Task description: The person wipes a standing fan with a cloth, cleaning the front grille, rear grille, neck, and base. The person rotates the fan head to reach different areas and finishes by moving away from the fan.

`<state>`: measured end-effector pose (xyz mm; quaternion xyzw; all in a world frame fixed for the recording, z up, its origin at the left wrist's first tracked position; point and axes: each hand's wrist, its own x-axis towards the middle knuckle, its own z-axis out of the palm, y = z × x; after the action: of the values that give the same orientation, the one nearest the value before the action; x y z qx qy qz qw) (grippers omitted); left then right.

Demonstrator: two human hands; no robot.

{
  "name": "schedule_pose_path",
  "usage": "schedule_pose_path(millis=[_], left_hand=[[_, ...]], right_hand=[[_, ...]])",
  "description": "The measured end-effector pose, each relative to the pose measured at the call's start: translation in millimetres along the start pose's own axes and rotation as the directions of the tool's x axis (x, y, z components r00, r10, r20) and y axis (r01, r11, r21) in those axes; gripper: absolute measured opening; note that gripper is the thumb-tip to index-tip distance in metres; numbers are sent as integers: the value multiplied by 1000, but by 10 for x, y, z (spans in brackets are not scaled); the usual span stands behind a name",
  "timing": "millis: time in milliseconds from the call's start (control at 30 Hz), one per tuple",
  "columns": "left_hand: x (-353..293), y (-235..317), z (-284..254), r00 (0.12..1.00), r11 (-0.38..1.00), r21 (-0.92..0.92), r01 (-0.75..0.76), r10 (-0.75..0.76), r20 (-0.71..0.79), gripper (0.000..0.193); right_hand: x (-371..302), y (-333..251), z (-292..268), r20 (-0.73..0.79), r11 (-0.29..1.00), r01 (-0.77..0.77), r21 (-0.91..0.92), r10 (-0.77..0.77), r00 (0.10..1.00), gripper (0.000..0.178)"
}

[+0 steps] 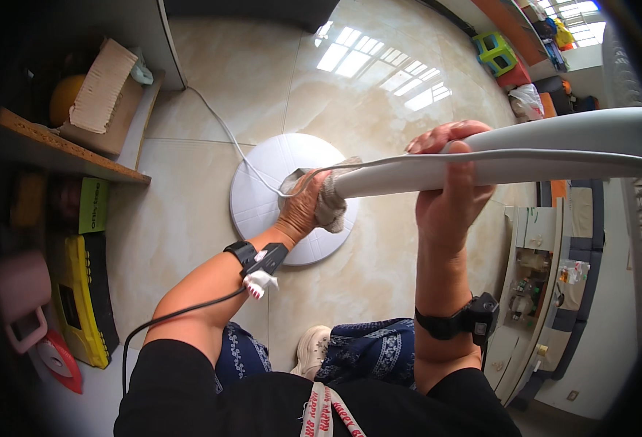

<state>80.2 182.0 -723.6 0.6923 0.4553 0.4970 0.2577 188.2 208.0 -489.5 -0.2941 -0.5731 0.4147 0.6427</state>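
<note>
A white pole [386,180] rises from a round white base [254,191] on the floor toward the right edge, where part of a ribbed grille [616,69] shows; it looks like a pedestal fan. Low on the pole, my left hand [303,207] is closed on a grey-beige cloth [331,210], which lies around the pole just above the base. Some of its fingers are hidden behind the cloth. Higher up, my right hand [448,193] is wrapped round the pole, thumb on the near side. A white cord [228,135] loops by my left hand and runs along the pole.
To the left, a wooden shelf [80,153] holds a cardboard box [102,91]; a yellow-and-black case [80,298] and a pink container [21,288] stand below. At right is a white cabinet [536,229]. A green stool [494,52] stands far right.
</note>
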Motion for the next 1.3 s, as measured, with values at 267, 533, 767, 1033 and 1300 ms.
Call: schedule_pose_path(millis=[267,533,767,1033,1300], left_hand=[[-707,-1206,-64,846,933,358,18,-205,491,46],[-3,-1766,-128,947,764,613,201,-312,79,55],[-135,-1553,34,703,771,600,213,-547,455,75],[-1650,-1165,-559,627,896,432,-106,-277,728,78],[-1356,-1313,54,529,941,-1,-340,192,826,50]], right_hand=[[-5,57,-2,-28,996,70,-61,-72,997,23],[-29,80,-3,-3,986,65,-153,-66,998,35],[-16,47,19,-47,973,17,-230,-28,998,41],[-44,51,-7,-34,968,8,-251,-17,999,43],[-57,36,-25,-27,954,11,-299,-20,999,41]])
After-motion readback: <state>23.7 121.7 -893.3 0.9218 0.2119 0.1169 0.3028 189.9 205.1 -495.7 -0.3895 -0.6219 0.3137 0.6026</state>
